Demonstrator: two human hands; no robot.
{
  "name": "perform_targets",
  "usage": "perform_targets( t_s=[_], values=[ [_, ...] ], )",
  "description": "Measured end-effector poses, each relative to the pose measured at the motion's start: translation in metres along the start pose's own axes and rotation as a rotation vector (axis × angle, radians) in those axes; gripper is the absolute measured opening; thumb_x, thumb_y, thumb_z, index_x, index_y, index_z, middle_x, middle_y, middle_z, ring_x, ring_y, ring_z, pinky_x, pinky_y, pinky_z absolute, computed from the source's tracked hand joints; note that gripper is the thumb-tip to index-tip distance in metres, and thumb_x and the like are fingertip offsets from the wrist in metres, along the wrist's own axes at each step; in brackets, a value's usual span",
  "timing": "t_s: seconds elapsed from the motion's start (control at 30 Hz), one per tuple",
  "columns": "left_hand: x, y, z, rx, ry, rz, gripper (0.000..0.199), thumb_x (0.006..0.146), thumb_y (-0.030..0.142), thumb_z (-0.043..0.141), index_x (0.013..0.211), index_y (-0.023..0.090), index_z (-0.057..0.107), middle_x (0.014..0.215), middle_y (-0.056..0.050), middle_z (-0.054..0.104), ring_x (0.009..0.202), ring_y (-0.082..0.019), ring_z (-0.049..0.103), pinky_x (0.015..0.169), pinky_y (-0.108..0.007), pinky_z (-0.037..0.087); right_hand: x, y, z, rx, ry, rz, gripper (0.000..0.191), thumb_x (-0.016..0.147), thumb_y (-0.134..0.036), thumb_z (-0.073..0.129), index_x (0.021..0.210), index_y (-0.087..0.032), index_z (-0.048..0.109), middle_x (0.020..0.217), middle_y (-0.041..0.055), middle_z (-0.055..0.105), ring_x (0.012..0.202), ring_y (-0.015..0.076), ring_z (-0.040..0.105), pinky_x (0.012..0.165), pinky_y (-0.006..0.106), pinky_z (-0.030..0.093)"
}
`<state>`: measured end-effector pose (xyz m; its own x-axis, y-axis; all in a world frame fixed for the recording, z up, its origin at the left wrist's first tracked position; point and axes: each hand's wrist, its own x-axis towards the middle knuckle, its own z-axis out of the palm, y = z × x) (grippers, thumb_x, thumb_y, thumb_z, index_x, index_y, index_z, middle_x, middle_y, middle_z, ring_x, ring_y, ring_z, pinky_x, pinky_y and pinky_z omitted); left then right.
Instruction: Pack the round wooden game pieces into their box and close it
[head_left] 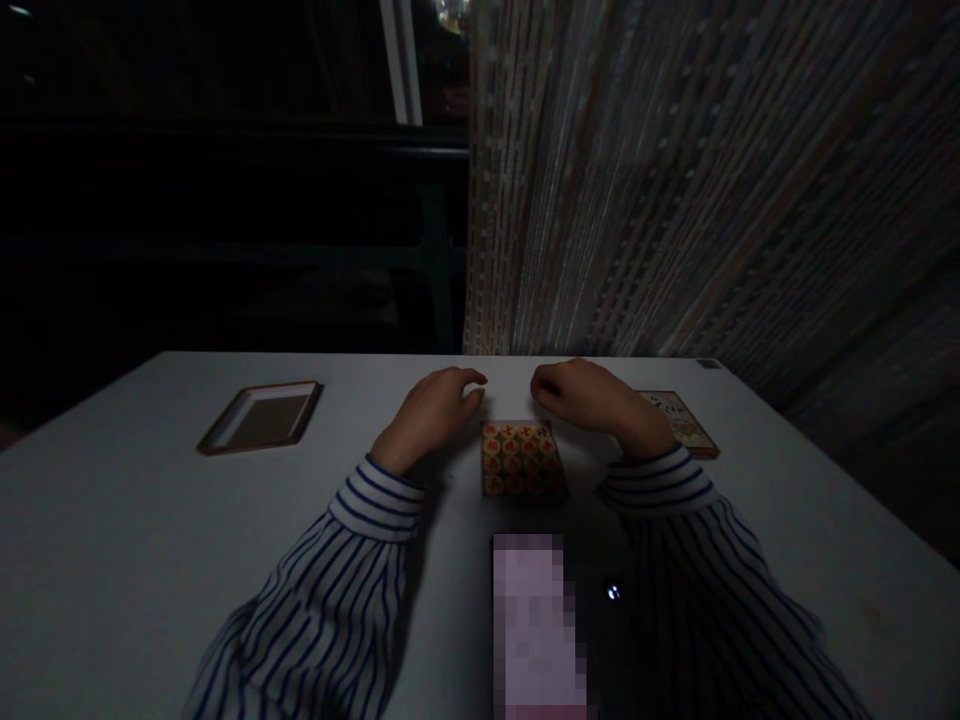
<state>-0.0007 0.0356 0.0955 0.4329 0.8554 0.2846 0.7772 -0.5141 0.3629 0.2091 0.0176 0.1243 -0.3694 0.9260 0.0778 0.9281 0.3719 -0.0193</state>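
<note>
- Head view: holding the left hand (435,402) open and empty, parting thumb and forefinger near the set of round pieces (523,457)!
- Curling the right hand (589,395) inward, opposite; cannot tell whether closing on anything.
- Showing those pieces in rows between the forearms, on the white table (112,530).
- Showing a shallow tray (264,421) well left, a patterned panel (682,425) partly hiding behind the right wrist.

No text could be read with certainty. Red characters marked the round xiangqi pieces (512,448), set in rows inward from the middle of the tabletop's (450,600) far edge, too small and dim to decipher. Dark marks on the panel (686,425) toward its right edge and the far-right-corner label (707,364) were equally illegible.
</note>
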Motion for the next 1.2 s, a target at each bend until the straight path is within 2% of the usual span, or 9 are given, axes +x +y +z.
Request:
perform_targets(
  t_s=[0.23, 0.37, 0.5, 0.6, 0.73, 1.03, 1.2],
  values=[
    [-0.004, 0.003, -0.022, -0.031, 0.131, -0.045, 0.033, 0.083, 0.035, 0.043, 0.097, 0.016, 0.066, 0.097, -0.006, 0.068, 0.091, -0.021, 0.061, 0.081, -0.030, 0.045, -0.009, -0.010, -0.015, 0.054, 0.192, 0.021, 0.029, 0.088, -0.030, 0.038, 0.094, -0.018, 0.063, 0.088, 0.0064, 0.068, 0.079, 0.0177, 0.060, 0.065, 0.024, 0.035],
    [-0.010, 0.010, -0.037, -0.115, 0.229, -0.021, 0.032, 0.083, 0.036, 0.044, 0.094, 0.016, 0.066, 0.095, -0.006, 0.068, 0.088, -0.019, 0.061, 0.078, -0.028, 0.046, -0.012, -0.013, -0.022, 0.147, 0.348, 0.041, 0.027, 0.088, -0.028, 0.038, 0.097, -0.018, 0.062, 0.090, 0.0046, 0.067, 0.081, 0.0169, 0.060, 0.068, 0.024, 0.036],
    [-0.018, 0.017, -0.045, -0.206, 0.256, -0.054, 0.036, 0.082, 0.043, 0.045, 0.094, 0.016, 0.066, 0.095, -0.007, 0.068, 0.086, -0.020, 0.062, 0.068, -0.026, 0.047, -0.015, -0.012, -0.026, 0.226, 0.435, 0.028, 0.024, 0.087, -0.025, 0.040, 0.095, -0.018, 0.062, 0.088, 0.0039, 0.067, 0.079, 0.0162, 0.060, 0.068, 0.024, 0.037],
    [-0.024, 0.019, -0.044, -0.245, 0.253, -0.055, 0.035, 0.082, 0.044, 0.046, 0.092, 0.017, 0.067, 0.095, -0.007, 0.069, 0.087, -0.020, 0.062, 0.067, -0.025, 0.047, -0.016, -0.011, -0.027, 0.249, 0.432, 0.019, 0.024, 0.087, -0.026, 0.040, 0.094, -0.018, 0.062, 0.087, 0.0037, 0.068, 0.079, 0.0160, 0.061, 0.067, 0.023, 0.038],
    [-0.035, 0.011, -0.042, -0.247, 0.252, -0.096, 0.035, 0.081, 0.045, 0.048, 0.091, 0.017, 0.067, 0.095, -0.007, 0.069, 0.087, -0.020, 0.062, 0.065, -0.025, 0.047, -0.017, -0.014, -0.029, 0.249, 0.358, 0.008, 0.025, 0.088, -0.027, 0.040, 0.096, -0.018, 0.062, 0.090, 0.0047, 0.068, 0.082, 0.0166, 0.061, 0.069, 0.024, 0.037],
    [-0.080, -0.035, -0.027, -0.320, 0.384, -0.297, 0.036, 0.079, 0.046, 0.051, 0.089, 0.015, 0.065, 0.092, -0.007, 0.069, 0.089, -0.020, 0.062, 0.084, -0.032, 0.047, -0.016, -0.028, -0.027, 0.190, 0.286, -0.044, 0.028, 0.089, -0.028, 0.037, 0.096, -0.020, 0.063, 0.091, 0.0046, 0.068, 0.081, 0.0162, 0.061, 0.068, 0.024, 0.037],
    [-0.102, -0.056, -0.009, -0.356, 0.382, -0.417, 0.040, 0.079, 0.049, 0.048, 0.094, 0.016, 0.064, 0.098, -0.008, 0.067, 0.086, -0.021, 0.063, 0.072, -0.030, 0.051, -0.012, -0.035, -0.024, 0.173, 0.245, -0.037, 0.027, 0.088, -0.029, 0.038, 0.093, -0.018, 0.063, 0.089, 0.0051, 0.068, 0.079, 0.0163, 0.061, 0.067, 0.023, 0.037]
  ],
)
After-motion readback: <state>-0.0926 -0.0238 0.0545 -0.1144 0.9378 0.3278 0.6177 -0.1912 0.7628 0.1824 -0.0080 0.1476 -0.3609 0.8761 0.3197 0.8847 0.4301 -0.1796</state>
